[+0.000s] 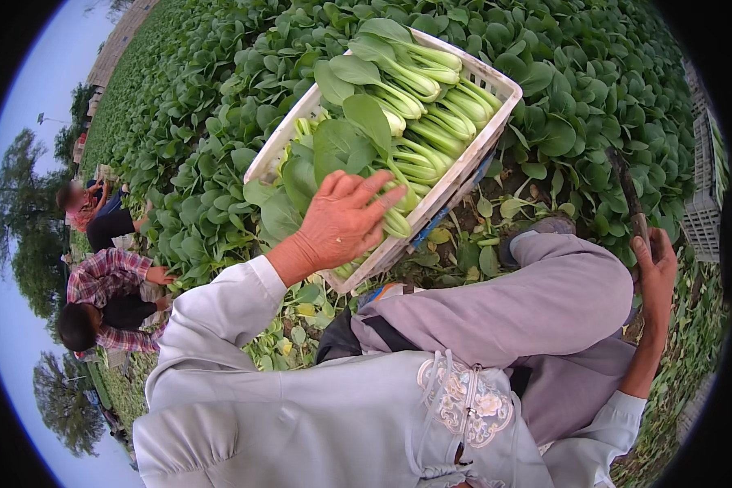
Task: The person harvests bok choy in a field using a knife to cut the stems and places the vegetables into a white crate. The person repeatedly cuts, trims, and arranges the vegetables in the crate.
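My left hand lies over the bok choy at the near side of a white plastic crate. Its fingers are spread and touch the pale stalk of one head; the thumb side is partly hidden. Bok choy heads fill the crate in rows, stalks towards its right side and leaves towards the left. Over at the right, beside my bent knee, my right hand is closed around the wooden handle of a dark-bladed knife. The blade points up and away from me.
Growing bok choy surrounds the crate's far side. Cut leaves litter the soil near my shoe. Grey crates stand at the far right. Two other people crouch at the left, one in a plaid shirt.
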Demonstrator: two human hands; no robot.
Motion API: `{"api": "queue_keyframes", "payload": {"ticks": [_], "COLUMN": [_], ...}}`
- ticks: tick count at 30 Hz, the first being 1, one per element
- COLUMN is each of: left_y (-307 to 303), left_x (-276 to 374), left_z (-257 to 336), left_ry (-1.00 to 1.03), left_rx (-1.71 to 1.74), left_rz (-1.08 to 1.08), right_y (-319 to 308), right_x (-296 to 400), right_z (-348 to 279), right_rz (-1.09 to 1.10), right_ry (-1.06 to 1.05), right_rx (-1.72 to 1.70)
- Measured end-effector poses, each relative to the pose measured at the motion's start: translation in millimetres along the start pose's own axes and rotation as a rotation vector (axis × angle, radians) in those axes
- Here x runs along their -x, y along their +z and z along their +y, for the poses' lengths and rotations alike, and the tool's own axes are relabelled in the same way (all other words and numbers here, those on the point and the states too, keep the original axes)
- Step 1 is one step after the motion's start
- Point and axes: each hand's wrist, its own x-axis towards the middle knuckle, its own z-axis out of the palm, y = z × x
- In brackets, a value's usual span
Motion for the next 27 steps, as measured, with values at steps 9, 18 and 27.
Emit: {"api": "queue_keyframes", "payload": {"ticks": [9,18,27], "left_y": [30.5,44.3,71.8], "left_x": [9.2,20.0,-15.2], "left_z": [-10.0,-20.7,-24.8], "left_ry": [0.046,0.027,-0.221], "left_rx": [0.084,0.391,0.346], "left_rz": [0.17,0.111,0.29], "right_y": [-3.1,4.1,4.6], "right_x": [1.4,-2.4,-2.4], "right_z": [3.6,-2.6,1.2], "right_rz": [-0.011,-0.013,0.004], "right_ry": [-0.005,-0.021,-0.02], "right_rx": [0.025,0.026,0.008]}}
